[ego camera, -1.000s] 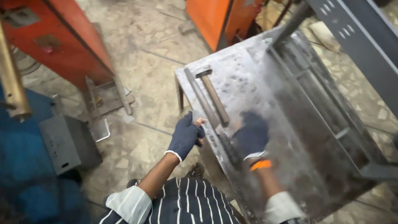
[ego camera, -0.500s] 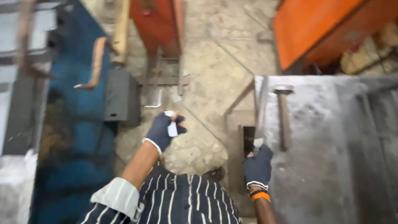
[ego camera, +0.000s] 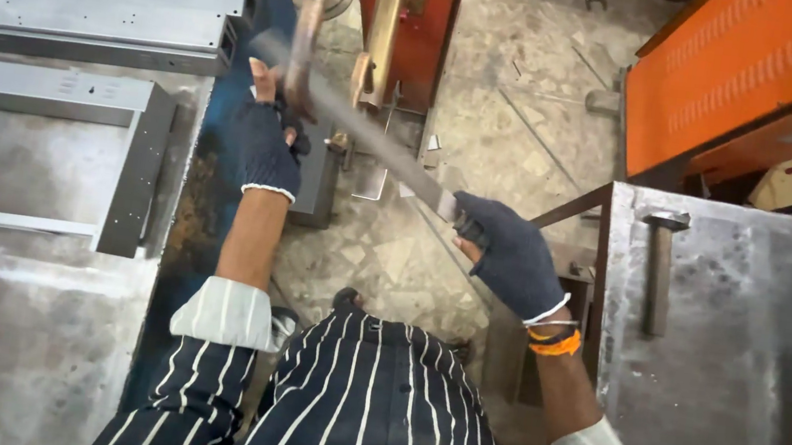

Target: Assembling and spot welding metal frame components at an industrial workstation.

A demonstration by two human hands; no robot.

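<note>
Both my hands wear dark knit gloves. My right hand [ego camera: 511, 257] grips one end of a long flat grey metal strip [ego camera: 376, 143], which slants up to the left. My left hand [ego camera: 268, 144] holds the strip's far end near a curved rusty bar [ego camera: 306, 20]. The strip hangs in the air above the stone floor, between a metal table on the right and a blue machine on the left.
A hammer [ego camera: 657, 270] lies on the steel table [ego camera: 727, 394] at right. Grey metal channel pieces [ego camera: 91, 4] are stacked at upper left on a worn surface. An orange-red machine [ego camera: 755, 85] stands at upper right, and a red frame [ego camera: 422, 14] at top centre.
I have turned left, away from the steel table. My right hand took the metal strip from the table's edge, and my left hand has reached out and closed on its other end.
</note>
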